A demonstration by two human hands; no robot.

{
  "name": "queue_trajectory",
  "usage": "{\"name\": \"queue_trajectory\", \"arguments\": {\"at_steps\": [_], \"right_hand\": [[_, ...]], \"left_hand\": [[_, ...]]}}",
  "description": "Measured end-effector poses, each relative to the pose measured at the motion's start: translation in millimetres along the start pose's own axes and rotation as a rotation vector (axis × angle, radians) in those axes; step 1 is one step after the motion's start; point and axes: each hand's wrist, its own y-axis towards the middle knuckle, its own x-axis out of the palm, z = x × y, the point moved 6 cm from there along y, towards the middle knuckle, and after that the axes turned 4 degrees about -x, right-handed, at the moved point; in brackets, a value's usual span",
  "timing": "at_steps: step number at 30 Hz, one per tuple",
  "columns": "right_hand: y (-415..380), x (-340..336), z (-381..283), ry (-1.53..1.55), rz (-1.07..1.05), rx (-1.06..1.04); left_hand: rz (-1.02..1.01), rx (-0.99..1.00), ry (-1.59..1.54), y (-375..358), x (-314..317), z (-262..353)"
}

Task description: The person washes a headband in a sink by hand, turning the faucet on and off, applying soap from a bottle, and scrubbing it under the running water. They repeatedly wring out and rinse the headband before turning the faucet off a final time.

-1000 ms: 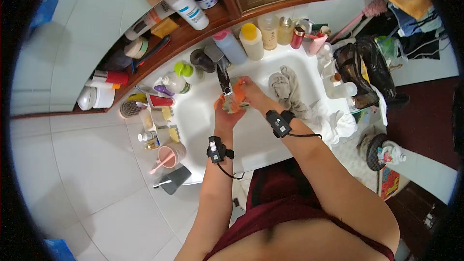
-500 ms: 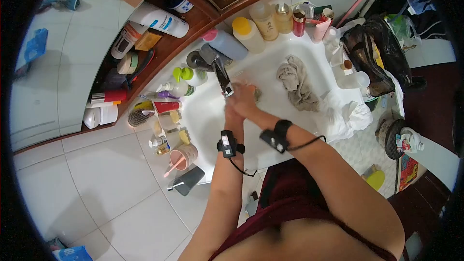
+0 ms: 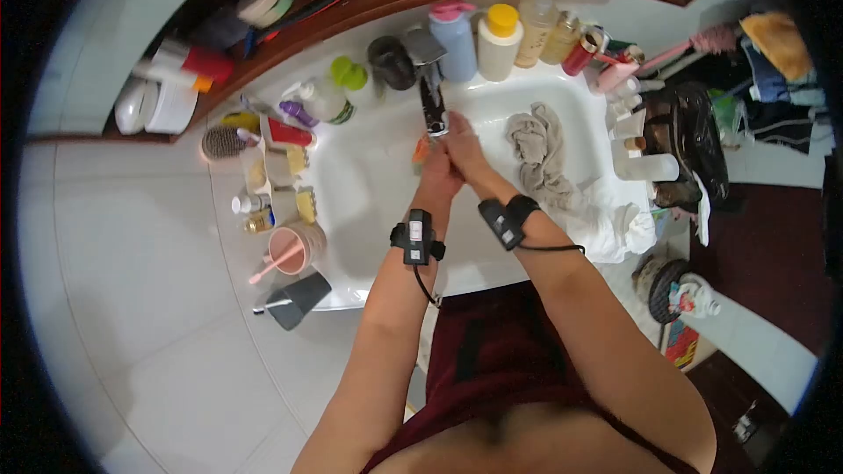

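Under the dark metal faucet [image 3: 433,105], my two hands are close together over the white sink [image 3: 351,246]. My left hand [image 3: 439,171] is below the spout, touching my right hand [image 3: 465,145]; its fingers are mostly hidden. Beside it shows a small orange thing [image 3: 421,152], too unclear to name or to say whether it is held. My right hand is just right of the spout tip, its fingers blurred. A grey-beige cloth [image 3: 537,149] lies crumpled in the sink to the right, and a white cloth [image 3: 615,233] lies over the right rim.
Several bottles, including one with a yellow cap [image 3: 500,44], line the back rim. On the left stand a pink cup [image 3: 307,250], a hairbrush [image 3: 224,143] and a dark grey container [image 3: 300,301]. Above is a wooden shelf [image 3: 351,13]. A black bag [image 3: 694,140] is at the right.
The camera view has turned and shifted. My hands remain together by the spout, with my right hand now higher beside its tip. The orange thing now shows left of my hands.
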Motion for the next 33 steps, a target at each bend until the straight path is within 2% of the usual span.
{"name": "queue_trajectory", "arguments": {"at_steps": [3,4,5,6,8,10,13,14,16,17,18,19,21,22,25,26,27,29,30,32,33], "right_hand": [[-17,6,-11,-0.181,-0.02,-0.226],[-37,15,-31,-0.303,-0.026,-0.291],[-49,19,-46,-0.426,-0.036,-0.357],[-49,17,-45,-0.369,-0.094,-0.348],[-19,-6,-26,-0.059,-0.094,-0.029],[-33,-4,-57,0.349,0.083,0.239],[-48,11,-14,-0.098,-0.071,-0.068],[-71,24,-68,-0.12,-0.009,-0.242],[-47,7,-22,0.039,-0.062,0.066],[-35,-2,-1,0.123,-0.083,0.224],[-21,-9,0,0.142,-0.011,0.342],[-19,-7,-5,0.316,0.074,0.228],[-42,16,-48,-0.024,0.034,-0.112],[-36,22,-13,-0.258,0.095,-0.414],[-33,15,-34,0.12,-0.157,0.012],[-28,4,-33,0.219,0.064,0.129],[-29,10,-47,0.441,-0.004,0.136],[-24,11,-27,0.304,-0.06,0.155],[-26,7,-22,0.128,-0.083,0.122],[-32,-2,-16,-0.22,-0.123,0.046],[-40,3,-27,-0.054,-0.124,0.021]], "left_hand": [[-0.251,-0.065,-0.166,28,-27,-1],[-0.303,-0.198,-0.272,47,-50,-11],[-0.335,-0.003,-0.187,29,-39,-1],[-0.297,0.011,-0.168,31,-35,-4],[-0.157,0.025,-0.169,27,-34,-12],[0.032,0.02,-0.198,-10,-10,-4],[-0.178,0.124,-0.129,28,-42,-3],[-0.119,0.069,-0.133,26,-41,-4],[-0.001,-0.041,-0.135,16,-36,-1],[0.024,-0.023,-0.043,16,-38,-10],[0.047,0.016,-0.063,5,-30,-10],[0.07,0.059,-0.083,-3,-24,-4],[-0.098,0.115,-0.078,25,-41,1],[-0.184,0.141,-0.079,34,-43,1],[-0.035,-0.031,-0.119,-12,-11,14],[-0.168,-0.053,-0.122,-10,-1,5],[-0.142,0.006,-0.067,-6,-3,6],[-0.087,0.118,0.034,3,-10,6],[-0.166,0.1,-0.016,4,-14,10],[-0.091,0.045,-0.228,10,-26,21],[-0.052,0.017,-0.331,13,-34,24]]}}
